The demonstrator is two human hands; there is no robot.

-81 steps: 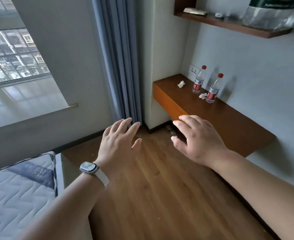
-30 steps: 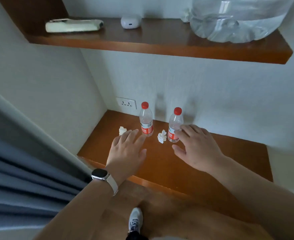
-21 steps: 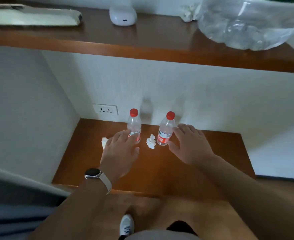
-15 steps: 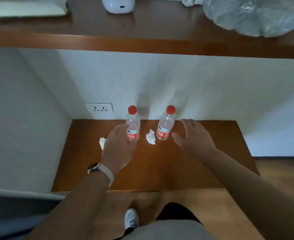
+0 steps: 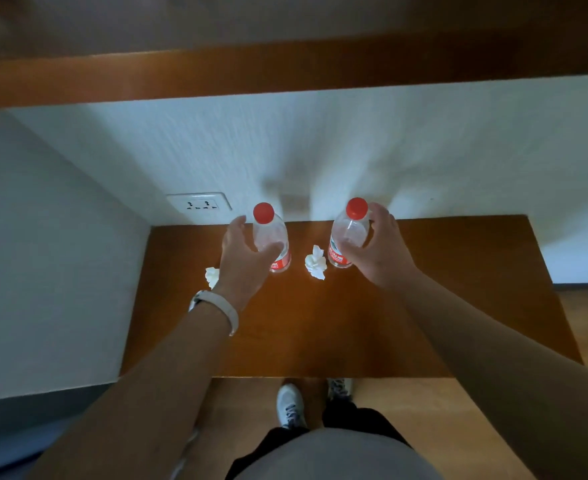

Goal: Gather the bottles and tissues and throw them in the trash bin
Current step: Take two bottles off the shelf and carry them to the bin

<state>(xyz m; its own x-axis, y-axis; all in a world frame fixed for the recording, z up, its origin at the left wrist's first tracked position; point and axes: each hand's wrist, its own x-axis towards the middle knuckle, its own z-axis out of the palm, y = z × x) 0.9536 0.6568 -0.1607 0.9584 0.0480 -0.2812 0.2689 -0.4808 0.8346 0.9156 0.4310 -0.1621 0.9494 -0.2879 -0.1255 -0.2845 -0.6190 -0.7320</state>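
Head view is looking down on a wooden counter (image 5: 424, 306) fitted into a wall corner, with a wooden shelf (image 5: 285, 74) hanging above it. A person is standing at the counter's near edge, both bare arms reaching toward its far edge.

Two clear bottles with red caps and red labels are standing upright near the far edge, well apart from each other. The left bottle (image 5: 272, 237) is standing toward the far left corner, the right bottle (image 5: 348, 233) near the middle of the far edge.

The left hand (image 5: 242, 263), a watch (image 5: 216, 306) on its wrist, is curling around the left bottle, thumb across the near side and fingers behind; whether the grip is fully closed cannot be told. The right hand (image 5: 375, 251) is wrapping the right bottle, fingers up by the cap and thumb lying across the front of the clear body.

One crumpled white tissue (image 5: 316, 263) is lying between the bottles, just beside the right one. A second tissue (image 5: 211, 275) is lying left of the left hand, partly hidden by it, near the counter's left edge.

A socket (image 5: 199, 203) is sitting on the wall above the far left corner.
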